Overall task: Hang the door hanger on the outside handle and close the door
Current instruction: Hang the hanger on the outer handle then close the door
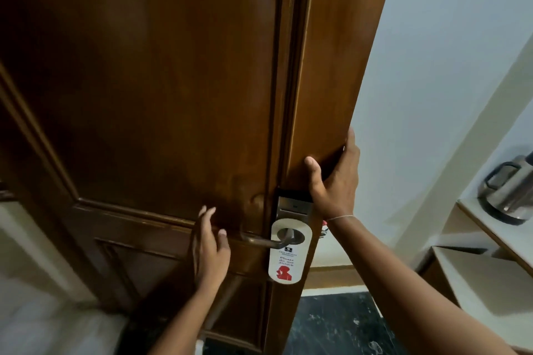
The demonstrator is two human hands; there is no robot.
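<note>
Dark brown wood is filling most of the view: the door [150, 95] is standing ajar, its free edge running down at about 1 o'clock from the lock. A white door hanger [289, 251] with a red figure is hanging on the metal handle [266, 241], its hole sitting over the lever neck, just below the lock plate [291, 206], at roughly 5 o'clock from the picture's centre. The right hand [336, 179] is gripping the door's edge just above the lock plate, thumb on the near face and its fingers [350, 138] wrapping round the edge. The left hand [210, 245] is hovering at 9 o'clock of the handle, fingers released and spread, close to the lever tip; whether it is touching is unclear. At far right, a steel kettle [507, 190] is sitting on a pale bench [490, 225].
</note>
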